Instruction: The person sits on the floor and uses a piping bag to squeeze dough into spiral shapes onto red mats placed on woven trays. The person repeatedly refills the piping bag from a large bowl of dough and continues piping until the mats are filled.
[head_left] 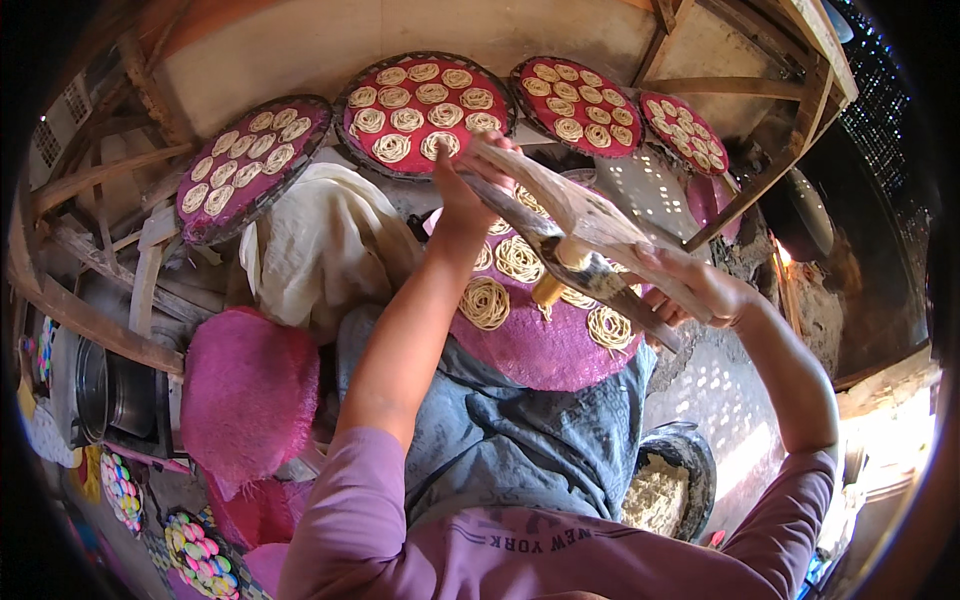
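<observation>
Both ends of a wooden hand press (590, 215) are gripped, one by each hand, above my lap. My left hand (464, 192) is closed round its far left end, and my right hand (712, 288) wraps the near right end. Between the two wooden bars sits a pale plunger; a yellowish metal cylinder (547, 290) pokes out below. A short bit of dough hangs from it. Underneath, a round tray covered in purple cloth (545, 365) rests on my lap, bearing several coiled dough nests (486, 303). The press hides part of the tray.
Several round trays with dough coils (432, 93) line the far side. Cream cloth (320, 240) drapes at left, above a pink cloth-covered round (250, 390). A dark bucket of dough or flour (655, 495) stands by my right leg. Wooden beams (770, 190) frame the right.
</observation>
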